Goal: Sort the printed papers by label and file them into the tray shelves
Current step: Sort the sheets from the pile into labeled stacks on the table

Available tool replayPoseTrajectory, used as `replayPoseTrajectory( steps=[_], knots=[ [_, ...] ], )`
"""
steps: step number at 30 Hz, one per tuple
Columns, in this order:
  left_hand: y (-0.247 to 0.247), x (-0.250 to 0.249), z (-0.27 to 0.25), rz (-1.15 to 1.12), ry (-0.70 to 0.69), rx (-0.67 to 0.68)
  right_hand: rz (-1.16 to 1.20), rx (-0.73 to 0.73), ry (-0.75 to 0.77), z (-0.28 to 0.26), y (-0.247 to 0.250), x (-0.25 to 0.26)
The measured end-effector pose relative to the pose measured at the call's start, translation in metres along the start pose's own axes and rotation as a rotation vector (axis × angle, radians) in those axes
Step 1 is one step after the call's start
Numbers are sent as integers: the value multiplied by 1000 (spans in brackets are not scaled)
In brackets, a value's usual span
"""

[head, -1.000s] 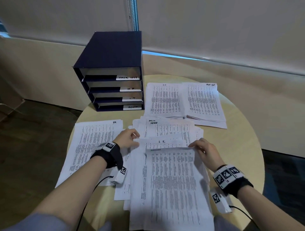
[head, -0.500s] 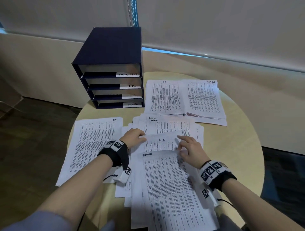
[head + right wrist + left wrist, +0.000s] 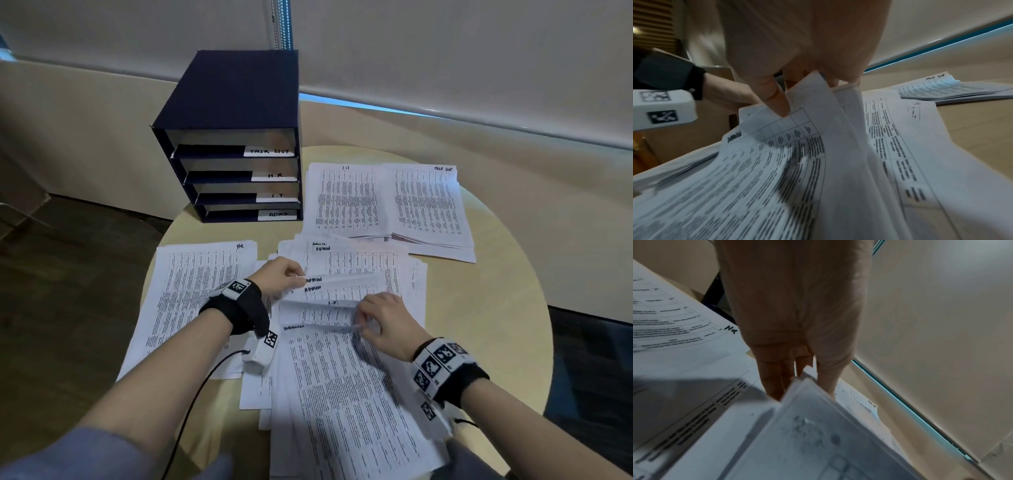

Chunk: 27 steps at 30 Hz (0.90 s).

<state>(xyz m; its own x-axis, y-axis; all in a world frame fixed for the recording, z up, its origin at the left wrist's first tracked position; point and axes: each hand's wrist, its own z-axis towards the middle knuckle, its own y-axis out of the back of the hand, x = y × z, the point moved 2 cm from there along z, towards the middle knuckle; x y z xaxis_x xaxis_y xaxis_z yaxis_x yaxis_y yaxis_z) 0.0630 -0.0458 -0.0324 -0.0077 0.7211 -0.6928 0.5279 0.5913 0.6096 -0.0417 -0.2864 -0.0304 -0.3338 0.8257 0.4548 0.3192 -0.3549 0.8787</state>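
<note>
A loose heap of printed papers (image 3: 346, 394) lies on the round table in front of me. My left hand (image 3: 279, 274) pinches the lifted left edge of sheets marked ADMIN (image 3: 342, 284); the left wrist view shows its thumb and fingers (image 3: 774, 386) on either side of that paper edge (image 3: 807, 402). My right hand (image 3: 383, 320) grips the curled top edge of a sheet marked I.T. (image 3: 318, 313); in the right wrist view its fingers (image 3: 774, 99) hold several raised sheets (image 3: 818, 113). The dark blue tray shelf unit (image 3: 236, 137) stands at the back left, its shelves labelled TASK LIST, H.R., I.T., ADMIN.
A sorted HR pile (image 3: 191, 298) lies at the left of the table. An I.T. pile (image 3: 346, 202) and a TASK LIST pile (image 3: 428, 205) lie side by side at the back right. Bare wooden tabletop (image 3: 486, 325) shows at the right. A wall with a blind is behind.
My right hand has moved left and inward along the heap and now curls up the I.T. sheet's top edge. Two ADMIN sheets have come into sight under my left hand.
</note>
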Motion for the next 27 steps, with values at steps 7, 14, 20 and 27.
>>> replayPoseTrajectory(
  steps=[7,14,20,27],
  knots=[
    [1,-1,-1,22,73,87,-60,-123,106,-23,-11,-1],
    [3,-20,-15,259,-70,-9,-18,-127,80,-21,-10,-1],
    [46,-56,-44,378,-457,-520,-11,-126,27,-12,-5,-6],
    [122,-68,-65,-177,-445,-955,114,-272,-31,-25,2,-18]
  ],
)
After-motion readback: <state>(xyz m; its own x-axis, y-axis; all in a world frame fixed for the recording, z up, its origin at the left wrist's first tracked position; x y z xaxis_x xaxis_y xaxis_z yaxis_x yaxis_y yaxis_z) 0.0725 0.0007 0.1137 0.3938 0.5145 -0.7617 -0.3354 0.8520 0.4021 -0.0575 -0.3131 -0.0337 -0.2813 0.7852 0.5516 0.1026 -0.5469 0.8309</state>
